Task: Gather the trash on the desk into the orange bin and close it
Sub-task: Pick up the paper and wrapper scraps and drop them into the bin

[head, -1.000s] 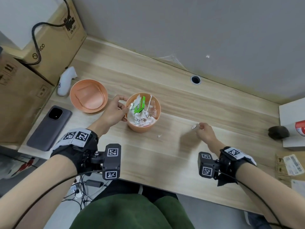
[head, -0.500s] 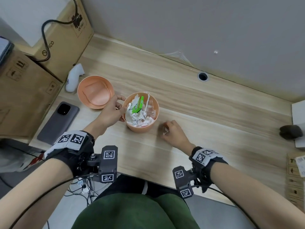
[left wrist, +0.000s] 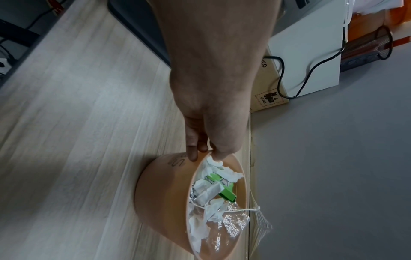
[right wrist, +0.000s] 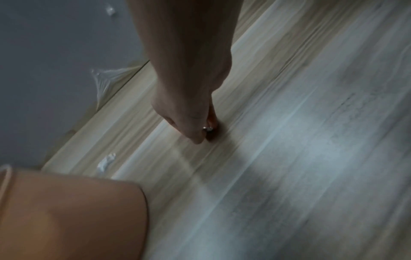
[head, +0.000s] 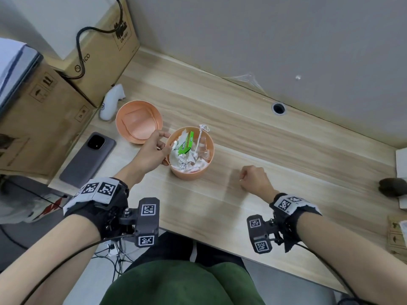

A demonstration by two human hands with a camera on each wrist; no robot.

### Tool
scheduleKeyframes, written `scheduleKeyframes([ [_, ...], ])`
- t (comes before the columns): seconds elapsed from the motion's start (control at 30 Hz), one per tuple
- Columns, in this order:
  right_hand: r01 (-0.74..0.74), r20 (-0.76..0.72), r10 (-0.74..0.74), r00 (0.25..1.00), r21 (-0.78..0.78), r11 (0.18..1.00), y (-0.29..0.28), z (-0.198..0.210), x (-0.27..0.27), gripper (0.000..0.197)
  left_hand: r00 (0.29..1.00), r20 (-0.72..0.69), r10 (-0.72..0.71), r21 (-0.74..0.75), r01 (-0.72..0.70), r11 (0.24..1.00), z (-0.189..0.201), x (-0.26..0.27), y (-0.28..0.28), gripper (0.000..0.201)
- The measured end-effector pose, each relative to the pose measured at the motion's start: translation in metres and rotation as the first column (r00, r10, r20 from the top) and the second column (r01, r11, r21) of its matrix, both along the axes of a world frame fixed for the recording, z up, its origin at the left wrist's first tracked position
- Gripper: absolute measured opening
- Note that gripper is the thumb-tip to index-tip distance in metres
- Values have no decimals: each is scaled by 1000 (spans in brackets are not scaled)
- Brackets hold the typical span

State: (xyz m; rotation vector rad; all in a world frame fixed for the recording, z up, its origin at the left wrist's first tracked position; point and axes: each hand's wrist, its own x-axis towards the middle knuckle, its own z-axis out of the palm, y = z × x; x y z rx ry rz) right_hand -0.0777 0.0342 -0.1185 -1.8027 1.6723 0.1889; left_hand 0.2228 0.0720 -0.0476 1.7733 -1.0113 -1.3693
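Observation:
The orange bin (head: 198,172) stands open in the middle of the desk, filled with white tissues, a green carton (head: 186,143) and foil. My left hand (head: 166,142) grips its left rim, thumb inside (left wrist: 219,154) and fingers on the outer wall. The orange lid (head: 138,121) lies upside down to the bin's left. My right hand (head: 242,177) is curled low over the desk to the right of the bin and pinches a small shiny foil scrap (right wrist: 208,129). A white paper scrap (right wrist: 106,161) lies on the desk beyond the bin (right wrist: 71,216).
A grey phone (head: 88,159) lies left of the lid, a white handheld device (head: 111,101) behind it. Cardboard boxes (head: 44,119) with a black cable line the left edge. A cable hole (head: 278,108) is by the back wall, a dark object (head: 392,187) far right.
My right hand took the foil scrap at the right of the desk and carried it left toward the bin. The left hand has kept hold of the bin's rim.

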Motion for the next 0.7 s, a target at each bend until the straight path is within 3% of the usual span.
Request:
scheduleKeyframes([
  [0.07, 151, 186, -147, 972, -4, 989, -10, 11, 6, 17, 1000, 4, 0, 2, 0, 1000, 0, 0, 0, 17],
  [0.13, 336, 467, -318, 825, 46, 941, -24, 31, 25, 20, 1000, 12, 3, 5, -3, 1000, 0, 0, -1, 18],
  [0.2, 395, 674, -319, 666, 43, 918, -36, 60, 51, 19, 1000, 19, 7, 10, -7, 1000, -1, -1, -2, 19],
  [0.23, 370, 728, -253, 637, 0, 929, -42, 74, 65, 18, 1000, 23, 9, 12, -9, 1000, -2, -1, -2, 18],
  [0.3, 228, 752, -70, 656, -109, 968, -48, 99, 90, 14, 1000, 29, 12, 16, -12, 1000, -2, 0, -2, 19],
  [0.37, -31, 678, 130, 724, -156, 987, -50, 110, 103, 9, 999, 31, 11, 17, -12, 1000, -1, 0, -2, 20],
  [0.43, -258, 561, 303, 770, -160, 953, -52, 109, 106, 10, 999, 35, 10, 12, -10, 1000, -1, 1, -2, 22],
  [0.47, -282, 543, 325, 774, -165, 945, -53, 107, 104, 13, 999, 38, 10, 10, -10, 1000, -1, 2, -2, 23],
  [0.6, -25, 641, 93, 762, -114, 993, -65, 93, 88, 25, 998, 52, 29, 15, -30, 999, -2, 12, 1, 27],
  [0.7, 86, 548, -47, 835, -45, 995, -80, 67, 77, 24, 997, 53, 50, 20, -51, 999, -3, 23, 5, 28],
])
